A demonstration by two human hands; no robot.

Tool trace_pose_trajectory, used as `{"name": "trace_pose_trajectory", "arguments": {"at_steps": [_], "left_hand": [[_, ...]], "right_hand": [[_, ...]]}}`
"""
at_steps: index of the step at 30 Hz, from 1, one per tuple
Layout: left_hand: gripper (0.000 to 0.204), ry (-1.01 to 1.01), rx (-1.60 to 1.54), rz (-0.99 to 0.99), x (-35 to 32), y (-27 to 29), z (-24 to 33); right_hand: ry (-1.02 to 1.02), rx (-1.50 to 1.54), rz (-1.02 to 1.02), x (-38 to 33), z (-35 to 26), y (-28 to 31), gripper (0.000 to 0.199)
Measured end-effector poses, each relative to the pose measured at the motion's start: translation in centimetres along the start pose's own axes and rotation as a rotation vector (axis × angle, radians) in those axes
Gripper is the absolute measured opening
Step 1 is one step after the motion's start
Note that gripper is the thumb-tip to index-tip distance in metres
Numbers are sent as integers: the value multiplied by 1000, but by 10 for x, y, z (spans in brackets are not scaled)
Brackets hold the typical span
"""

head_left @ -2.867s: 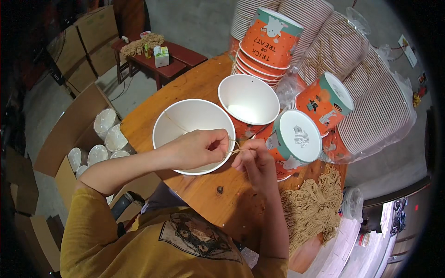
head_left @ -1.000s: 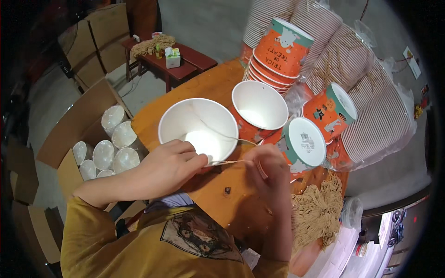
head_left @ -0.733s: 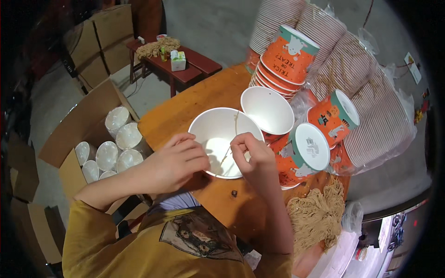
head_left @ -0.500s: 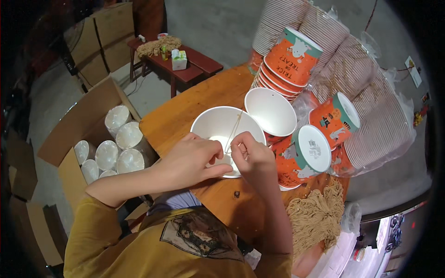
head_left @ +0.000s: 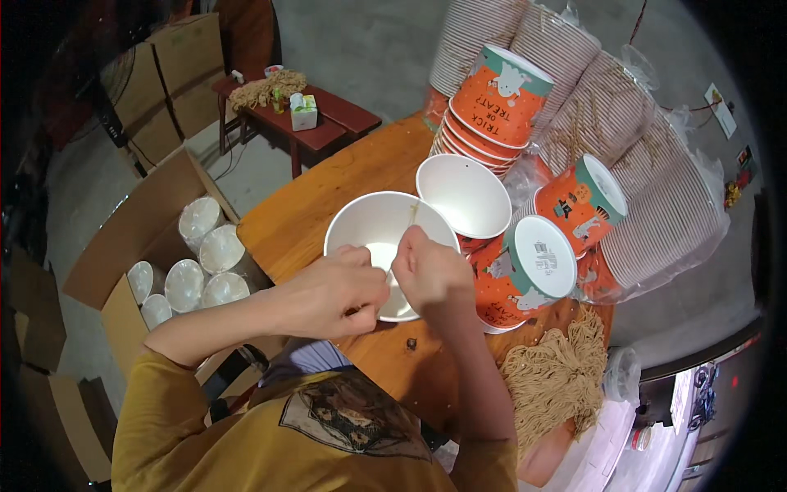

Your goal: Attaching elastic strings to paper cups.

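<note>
A white paper bowl (head_left: 373, 225) sits on the wooden table (head_left: 328, 197) right in front of me. My left hand (head_left: 332, 293) rests closed on its near rim. My right hand (head_left: 428, 271) is over the bowl's near right side, pinching a thin tan string (head_left: 412, 215) that runs up across the inside of the bowl. A second empty white bowl (head_left: 462, 195) stands just behind and to the right, touching the first.
Orange printed bowls (head_left: 525, 271) lie stacked and tipped on the right, with tall striped stacks (head_left: 656, 189) behind. A bundle of tan strings (head_left: 557, 381) lies at the near right. An open cardboard box (head_left: 147, 238) with several stacked bowls stands left; a low red bench (head_left: 316, 123) behind.
Both hands have come together over the bowl's near rim. The string, earlier stretched sideways between them, now runs up inside the bowl from my right hand.
</note>
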State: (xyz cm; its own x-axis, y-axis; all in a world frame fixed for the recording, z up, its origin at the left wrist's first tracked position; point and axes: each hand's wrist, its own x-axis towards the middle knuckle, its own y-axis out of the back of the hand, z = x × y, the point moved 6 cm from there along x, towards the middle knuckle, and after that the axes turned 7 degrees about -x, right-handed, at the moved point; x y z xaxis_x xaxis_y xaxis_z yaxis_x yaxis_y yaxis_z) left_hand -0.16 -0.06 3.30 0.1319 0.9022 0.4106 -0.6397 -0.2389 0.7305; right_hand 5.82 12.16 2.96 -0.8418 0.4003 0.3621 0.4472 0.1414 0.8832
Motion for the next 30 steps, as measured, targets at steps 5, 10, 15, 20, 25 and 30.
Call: {"name": "trace_pose_trajectory", "arguments": {"at_steps": [5, 10, 15, 20, 25, 30], "left_hand": [[15, -214, 170, -2, -7, -6, 17], [24, -65, 108, 119, -13, -3, 5], [22, -49, 30, 89, -14, -10, 1], [17, 32, -81, 68, -18, 3, -1], [10, -12, 36, 59, -25, 51, 0], [9, 161, -117, 46, -15, 86, -10]], "right_hand": [[-66, -88, -155, 3, -2, -11, 15], [36, -69, -50, 4, 1, -13, 13], [75, -30, 3, 7, -4, -11, 12], [23, -6, 90, 8, -2, -5, 11], [218, 539, -22, 11, -4, 30, 21], [544, 283, -176, -1, -23, 37, 23]]}}
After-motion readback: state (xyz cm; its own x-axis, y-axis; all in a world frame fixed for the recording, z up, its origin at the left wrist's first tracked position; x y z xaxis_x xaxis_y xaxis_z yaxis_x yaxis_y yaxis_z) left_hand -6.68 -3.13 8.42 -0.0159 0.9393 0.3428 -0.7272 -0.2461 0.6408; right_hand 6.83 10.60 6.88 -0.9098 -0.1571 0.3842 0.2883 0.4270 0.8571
